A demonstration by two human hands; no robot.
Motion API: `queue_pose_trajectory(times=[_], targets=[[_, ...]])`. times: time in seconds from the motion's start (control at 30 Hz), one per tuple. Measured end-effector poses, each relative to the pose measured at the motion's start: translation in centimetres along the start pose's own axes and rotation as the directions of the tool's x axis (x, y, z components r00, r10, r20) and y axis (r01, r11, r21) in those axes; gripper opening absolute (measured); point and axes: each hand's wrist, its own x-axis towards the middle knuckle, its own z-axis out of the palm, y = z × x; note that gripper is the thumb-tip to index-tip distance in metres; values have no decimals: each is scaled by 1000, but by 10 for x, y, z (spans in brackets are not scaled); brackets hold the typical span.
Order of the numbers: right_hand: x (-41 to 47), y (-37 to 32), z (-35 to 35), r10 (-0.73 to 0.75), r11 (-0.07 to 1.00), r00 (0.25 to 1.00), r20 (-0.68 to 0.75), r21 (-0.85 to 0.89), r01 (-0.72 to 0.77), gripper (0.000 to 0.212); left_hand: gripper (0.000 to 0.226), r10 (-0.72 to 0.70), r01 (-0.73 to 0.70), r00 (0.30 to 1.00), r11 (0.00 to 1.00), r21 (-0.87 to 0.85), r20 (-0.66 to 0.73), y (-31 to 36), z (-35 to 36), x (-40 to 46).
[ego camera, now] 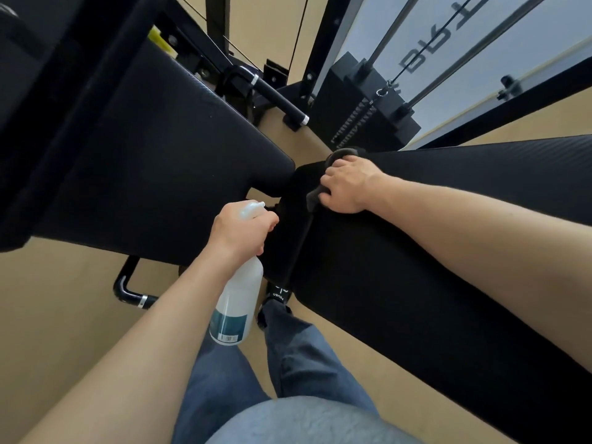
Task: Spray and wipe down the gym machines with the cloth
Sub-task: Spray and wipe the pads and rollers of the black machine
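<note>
- Jeans legs [288, 357] lowest in view, one black shoe [278, 294] on the tan floor [64, 315] just past them.
- Left hand [238, 230] has its grip wrapped tight round the neck of a white spray bottle [238, 302]; bottle hangs down below the fist, teal label near its base, nozzle poking out past the fingers toward the black pad.
- Right hand [347, 187] lies palm down on a dark grey cloth [323, 187], fingers curled over it, pressing it onto the near end of a long black pad [448, 251] that runs off to the right.
- Cloth bunches out both beyond the fingers and beside the thumb.
- Second black pad [160, 168] lies left, apart from the first, a gap of floor between them.
- Black handle bar [280, 99] with silver end rings beyond the gap.
- Weight stack [368, 100] with guide rods farthest, by a pale wall panel [464, 59].
</note>
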Motion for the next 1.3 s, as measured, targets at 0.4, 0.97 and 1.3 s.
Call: queue_pose_trajectory(times=[0.4, 0.97, 1.3], targets=[[-76, 26, -38, 471, 882, 882, 3, 6, -471, 50, 18, 57, -60, 994, 997, 37, 89, 31, 20, -18], [-266, 30, -81, 815, 571, 575, -77, -66, -818, 54, 12, 285, -328, 911, 939, 105, 299, 87, 16, -82], [-234, -130, -21, 650, 757, 759, 43, -129, -640, 63, 12, 243, -333, 895, 922, 198, 373, 33, -34, -82]])
